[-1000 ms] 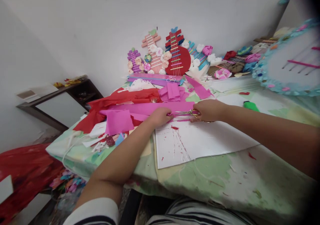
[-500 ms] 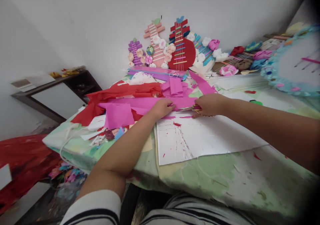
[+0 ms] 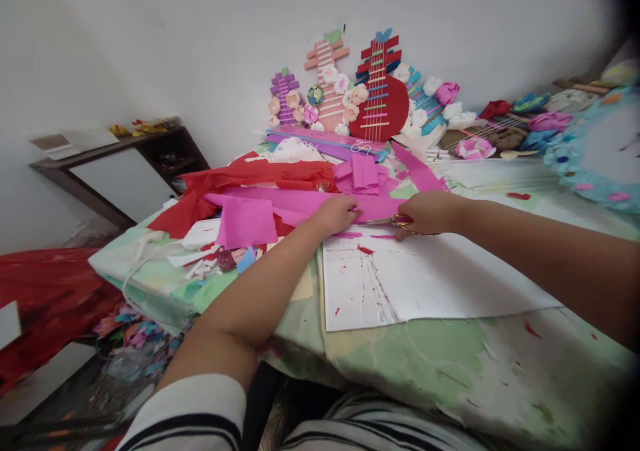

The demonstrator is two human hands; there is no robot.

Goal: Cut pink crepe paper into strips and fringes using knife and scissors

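Observation:
A long strip of pink paper lies across the back edge of a white board. My left hand is closed on the strip, its fingers pinching the lower edge. To its right my right hand grips gold-handled scissors, whose blades point left toward my left hand along the strip's lower edge. Whether the blades are parted is too small to tell. Thin pink scraps lie on the board just below.
Red paper and a pink square lie at the left. Behind stand guitar-shaped crafts, a red one among them, with paper flowers. A blue-rimmed round piece is at the right. A dark cabinet stands beyond the table.
The whole view has shifted slightly, so things appear farther right. Both hands keep their hold on the pink strip and the scissors, with little visible change between them.

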